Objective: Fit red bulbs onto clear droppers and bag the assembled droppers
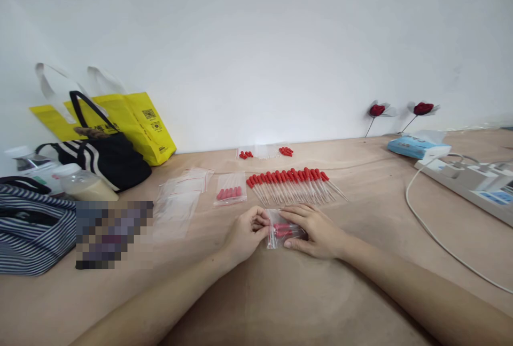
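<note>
Between my hands a small clear zip bag (272, 242) lies on the table, with red-bulbed droppers (284, 230) inside it. My left hand (249, 233) is closed in a pinch on the bag's left edge. My right hand (315, 230) holds the bag from the right, its fingers along the upper side and its thumb along the lower side, partly covering the droppers. Just beyond, a row of droppers (290, 183) with red bulbs and clear tubes fans across the table. Left of the row lies a filled zip bag (230, 190) with several red bulbs showing.
Flat clear bags (178, 210) lie to the left. Small red bulbs (286, 151) sit near the wall. A yellow bag (148, 127), a black bag (120, 159), a bottle (90, 186) and a striped bag (36, 234) crowd the left. Tissues (417, 147), a power strip (476, 188) and a cable (430, 234) lie right.
</note>
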Demonstrator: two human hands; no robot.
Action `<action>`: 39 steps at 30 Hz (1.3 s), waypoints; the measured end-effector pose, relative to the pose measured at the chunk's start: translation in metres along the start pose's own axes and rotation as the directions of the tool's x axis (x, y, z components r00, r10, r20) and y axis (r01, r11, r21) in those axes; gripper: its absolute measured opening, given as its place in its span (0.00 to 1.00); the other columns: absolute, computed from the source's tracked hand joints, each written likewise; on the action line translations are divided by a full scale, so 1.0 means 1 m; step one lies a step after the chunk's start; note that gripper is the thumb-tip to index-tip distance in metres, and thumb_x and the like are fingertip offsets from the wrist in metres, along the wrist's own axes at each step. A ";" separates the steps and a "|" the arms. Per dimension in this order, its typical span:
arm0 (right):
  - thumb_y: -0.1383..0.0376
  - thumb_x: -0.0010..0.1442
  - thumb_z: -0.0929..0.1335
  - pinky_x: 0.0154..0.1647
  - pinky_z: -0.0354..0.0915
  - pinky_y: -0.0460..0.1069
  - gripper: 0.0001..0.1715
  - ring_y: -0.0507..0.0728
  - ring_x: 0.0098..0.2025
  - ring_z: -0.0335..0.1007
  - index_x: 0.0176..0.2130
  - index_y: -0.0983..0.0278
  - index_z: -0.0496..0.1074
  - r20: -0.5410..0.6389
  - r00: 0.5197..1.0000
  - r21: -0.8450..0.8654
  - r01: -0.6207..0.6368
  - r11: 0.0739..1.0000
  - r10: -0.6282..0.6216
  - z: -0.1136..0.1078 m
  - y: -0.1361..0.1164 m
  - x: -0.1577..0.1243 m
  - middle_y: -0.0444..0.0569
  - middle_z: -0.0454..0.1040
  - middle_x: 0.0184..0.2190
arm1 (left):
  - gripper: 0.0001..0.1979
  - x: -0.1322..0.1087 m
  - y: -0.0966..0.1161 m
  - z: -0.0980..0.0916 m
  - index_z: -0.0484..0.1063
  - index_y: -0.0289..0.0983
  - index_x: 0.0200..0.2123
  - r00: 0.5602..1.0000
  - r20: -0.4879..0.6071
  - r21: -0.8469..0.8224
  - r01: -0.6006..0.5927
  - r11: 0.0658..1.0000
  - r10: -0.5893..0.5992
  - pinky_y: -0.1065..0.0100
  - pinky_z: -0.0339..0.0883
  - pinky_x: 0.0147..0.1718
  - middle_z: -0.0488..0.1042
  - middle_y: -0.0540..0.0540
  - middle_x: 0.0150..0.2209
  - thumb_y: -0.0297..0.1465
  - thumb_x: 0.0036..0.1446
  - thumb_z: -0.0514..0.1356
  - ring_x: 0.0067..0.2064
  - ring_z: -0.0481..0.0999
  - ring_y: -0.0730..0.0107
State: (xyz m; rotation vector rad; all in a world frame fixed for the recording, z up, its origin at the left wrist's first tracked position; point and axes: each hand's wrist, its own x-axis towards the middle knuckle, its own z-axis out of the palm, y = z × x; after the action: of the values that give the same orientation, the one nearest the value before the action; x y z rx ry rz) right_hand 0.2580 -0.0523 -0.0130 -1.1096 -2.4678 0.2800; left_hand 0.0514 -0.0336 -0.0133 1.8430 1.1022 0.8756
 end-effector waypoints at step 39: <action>0.50 0.55 0.62 0.53 0.52 0.59 0.32 0.61 0.54 0.57 0.54 0.63 0.61 -0.011 1.000 0.010 0.014 1.000 -0.014 0.006 0.004 -0.002 0.54 0.64 0.53 | 0.17 -0.024 -0.010 -0.081 0.64 0.36 0.28 0.956 -0.219 -0.228 0.142 0.963 -0.193 0.69 0.67 0.33 0.72 0.51 0.27 0.40 0.40 0.65 0.29 0.73 0.73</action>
State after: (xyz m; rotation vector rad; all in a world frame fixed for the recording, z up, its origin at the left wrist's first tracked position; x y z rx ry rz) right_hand 0.2593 -0.0510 -0.0202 -1.0868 -2.4606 0.2810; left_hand -0.0305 -0.0294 0.0100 1.4743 1.2440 1.0895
